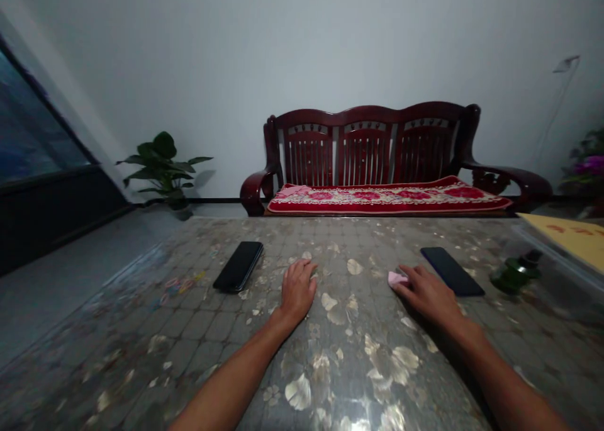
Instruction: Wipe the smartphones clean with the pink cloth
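My left hand (299, 287) rests on the patterned tabletop, palm down, its fingers loosely bent and holding nothing. To its left lies a black smartphone (238, 267), apart from the hand. My right hand (427, 291) is low over the table, with a small pale pink piece (397, 279) pinched at the thumb and fingertips. Whether that piece is paper or cloth I cannot tell, and part of it is hidden by the fingers. Just beyond the right hand a second dark smartphone (452, 271) lies flat on the table.
A green bottle (514, 274) stands at the right beside a clear plastic box (561, 283) with a yellow sheet (573, 235) on top. Several coloured bands (177, 287) lie at the left. Behind the table (340, 355) is a wooden bench (368, 145); a potted plant (163, 167) stands left.
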`<state>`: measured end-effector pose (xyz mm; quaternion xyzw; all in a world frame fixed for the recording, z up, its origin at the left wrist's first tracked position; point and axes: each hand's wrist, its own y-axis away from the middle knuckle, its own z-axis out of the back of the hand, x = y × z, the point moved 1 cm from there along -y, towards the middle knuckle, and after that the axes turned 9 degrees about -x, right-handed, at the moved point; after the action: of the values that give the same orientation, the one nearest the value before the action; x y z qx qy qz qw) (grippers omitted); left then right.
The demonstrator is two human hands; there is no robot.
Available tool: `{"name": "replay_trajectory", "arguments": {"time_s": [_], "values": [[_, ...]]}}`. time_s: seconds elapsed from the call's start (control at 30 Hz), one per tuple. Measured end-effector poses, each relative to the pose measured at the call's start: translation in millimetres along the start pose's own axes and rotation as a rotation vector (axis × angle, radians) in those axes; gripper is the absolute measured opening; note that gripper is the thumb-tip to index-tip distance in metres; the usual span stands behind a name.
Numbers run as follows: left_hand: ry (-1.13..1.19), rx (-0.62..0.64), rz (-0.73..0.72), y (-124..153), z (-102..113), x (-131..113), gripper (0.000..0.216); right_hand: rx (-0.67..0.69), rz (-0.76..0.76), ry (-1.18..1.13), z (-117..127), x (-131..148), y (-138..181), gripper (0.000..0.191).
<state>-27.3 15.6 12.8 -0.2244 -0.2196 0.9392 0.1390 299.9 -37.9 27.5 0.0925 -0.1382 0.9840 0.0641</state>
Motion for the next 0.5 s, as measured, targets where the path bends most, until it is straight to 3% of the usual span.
{"name": "replay_trajectory", "arguments": {"time_s": [0.1,0.23,0.37,0.5], "values": [[-0.065,-0.020,0.030,-6,11,4,0.044,0.007,0.031,-0.058,-9,-2,1,0.040],[-0.195,-0.080,0.144,-30,42,27,0.047,-0.014,0.026,-0.194,-14,3,2,0.040],[-0.372,-0.014,0.391,-50,79,69,0.067,0.006,0.035,-0.412,-11,19,-2,0.041],[-0.434,0.139,0.569,-51,92,118,0.099,0.054,0.062,-0.539,-13,36,-16,0.038]]}}
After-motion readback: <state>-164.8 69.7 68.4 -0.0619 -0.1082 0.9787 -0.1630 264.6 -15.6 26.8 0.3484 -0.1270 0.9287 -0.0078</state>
